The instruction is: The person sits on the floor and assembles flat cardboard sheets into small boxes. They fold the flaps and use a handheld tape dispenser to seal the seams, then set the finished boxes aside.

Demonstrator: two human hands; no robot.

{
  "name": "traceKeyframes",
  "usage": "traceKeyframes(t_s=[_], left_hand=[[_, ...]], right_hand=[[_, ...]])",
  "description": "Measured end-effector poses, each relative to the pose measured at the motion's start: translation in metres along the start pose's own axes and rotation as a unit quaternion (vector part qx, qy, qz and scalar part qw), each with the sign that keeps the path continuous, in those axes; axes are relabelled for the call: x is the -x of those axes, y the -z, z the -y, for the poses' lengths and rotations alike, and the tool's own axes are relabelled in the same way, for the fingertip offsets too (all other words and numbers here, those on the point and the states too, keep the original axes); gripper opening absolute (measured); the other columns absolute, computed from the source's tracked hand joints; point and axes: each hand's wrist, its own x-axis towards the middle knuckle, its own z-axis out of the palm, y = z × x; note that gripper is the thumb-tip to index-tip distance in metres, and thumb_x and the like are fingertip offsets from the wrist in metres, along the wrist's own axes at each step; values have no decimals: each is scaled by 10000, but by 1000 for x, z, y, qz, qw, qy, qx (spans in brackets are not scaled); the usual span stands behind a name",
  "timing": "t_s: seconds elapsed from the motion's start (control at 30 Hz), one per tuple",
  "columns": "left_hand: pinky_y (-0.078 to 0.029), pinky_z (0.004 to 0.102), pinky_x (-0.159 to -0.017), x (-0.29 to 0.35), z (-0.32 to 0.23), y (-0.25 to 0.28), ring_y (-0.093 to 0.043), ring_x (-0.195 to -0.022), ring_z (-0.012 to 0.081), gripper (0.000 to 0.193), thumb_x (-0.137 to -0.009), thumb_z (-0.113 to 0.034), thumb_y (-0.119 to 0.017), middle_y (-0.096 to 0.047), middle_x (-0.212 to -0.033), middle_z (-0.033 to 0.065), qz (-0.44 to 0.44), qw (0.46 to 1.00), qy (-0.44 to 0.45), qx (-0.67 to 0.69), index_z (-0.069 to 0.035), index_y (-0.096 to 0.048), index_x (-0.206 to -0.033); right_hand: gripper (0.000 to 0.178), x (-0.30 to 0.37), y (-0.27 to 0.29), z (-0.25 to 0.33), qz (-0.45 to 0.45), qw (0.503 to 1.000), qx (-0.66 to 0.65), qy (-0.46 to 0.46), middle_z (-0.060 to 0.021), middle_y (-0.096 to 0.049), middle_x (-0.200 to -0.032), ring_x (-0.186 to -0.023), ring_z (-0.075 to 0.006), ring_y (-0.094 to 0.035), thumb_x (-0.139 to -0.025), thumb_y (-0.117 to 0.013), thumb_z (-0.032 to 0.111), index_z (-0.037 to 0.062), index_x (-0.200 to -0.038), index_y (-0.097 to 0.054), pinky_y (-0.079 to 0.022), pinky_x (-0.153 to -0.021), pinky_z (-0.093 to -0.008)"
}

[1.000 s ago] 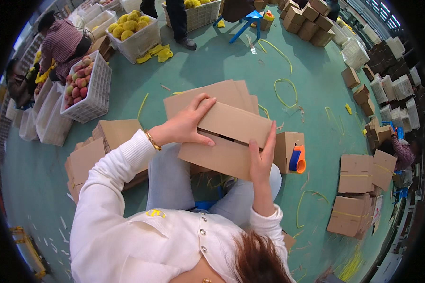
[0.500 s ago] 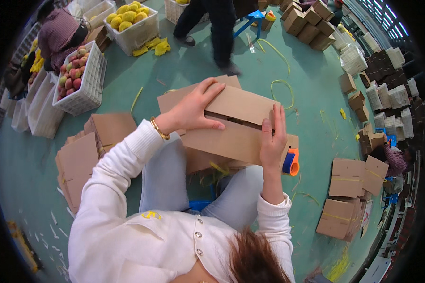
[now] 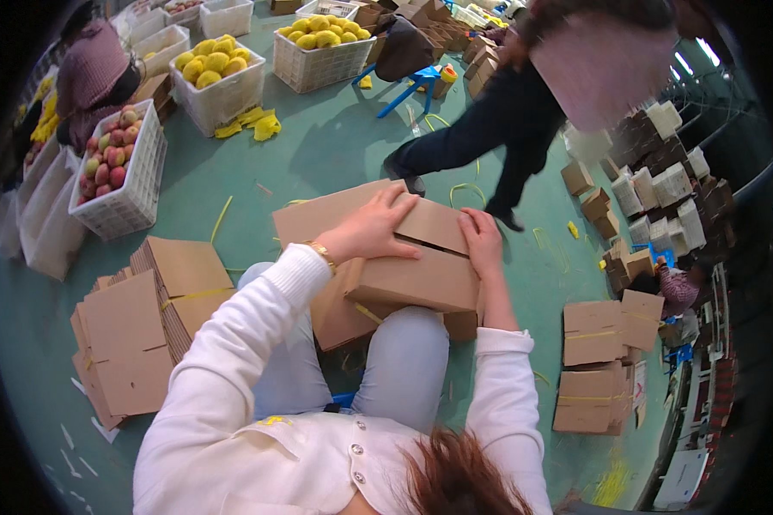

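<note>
A brown cardboard box point(image 3: 421, 279) sits tilted over my knees, its top flaps folded inward with a narrow dark gap between them. My left hand point(image 3: 374, 227) grips it from above, thumb on the nearer flap and fingers on the farther one. Around the right end of the box curls my right hand point(image 3: 483, 245), fingers over the top edge. Another brown cardboard piece point(image 3: 326, 210) reaches out past the box at the far left. More cardboard with a yellow strap point(image 3: 368, 314) shows below the box, partly hidden by it.
Flattened cartons point(image 3: 129, 330) are stacked on the floor at left, strapped bundles point(image 3: 593, 369) at right. Crates of apples point(image 3: 107, 159) and yellow-wrapped fruit point(image 3: 206, 69) stand far left. A person point(image 3: 489, 120) walks past ahead, near a blue stool point(image 3: 399, 99).
The view has shifted. My right hand has slid to the box's far right corner. The orange and blue tape dispenser no longer shows. The person ahead has walked rightward.
</note>
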Motion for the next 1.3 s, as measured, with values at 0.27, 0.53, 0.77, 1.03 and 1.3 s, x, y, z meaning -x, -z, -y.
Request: traceKeyframes(t_s=[0.27,0.53,0.77,1.03,1.3], left_hand=[[-325,445,-1096,6,4,-5,-311,-1342,423,944,-720,-564,-727,-288,-1451,261,13,1000,5,14,-38,-368,-1416],[-343,470,-1078,-1,12,-7,-328,-1316,452,935,-712,-584,-718,-308,-1435,257,9,1000,-22,14,-34,-395,-1396],[-388,454,-1036,-2,-6,-8,-394,-1275,426,899,-692,-522,-771,-352,-1397,256,-4,1000,-23,-10,-76,-412,-1386],[-402,456,-999,-20,-25,5,-422,-1227,432,802,-748,-579,-689,-391,-1335,257,67,993,26,-89,-42,-454,-1294],[-378,452,-1021,-1,-32,-5,-405,-1242,427,709,-831,-546,-614,-376,-1340,254,-12,994,61,-86,-80,-454,-1341]], right_hand=[[299,6,5,-3,31,999,26,-26,-119,-587,-1000,-943,-254,-581,-918,-580,333,74,-1049,-653,-455,-858,-333],[347,14,9,-4,25,1000,-10,-15,-140,-596,-1061,-985,-272,-581,-915,-583,347,51,-1087,-642,-455,-876,-346],[416,26,13,1,32,998,-49,-33,-123,-538,-1111,-1077,-299,-482,-952,-492,396,45,-1153,-593,-378,-959,-373],[422,28,13,5,23,1000,15,-4,-130,-520,-1132,-1085,-329,-483,-904,-569,361,73,-1213,-564,-398,-950,-418],[403,17,14,6,37,998,-48,23,-136,-527,-1144,-1086,-335,-481,-891,-584,340,51,-1170,-555,-402,-944,-415]])
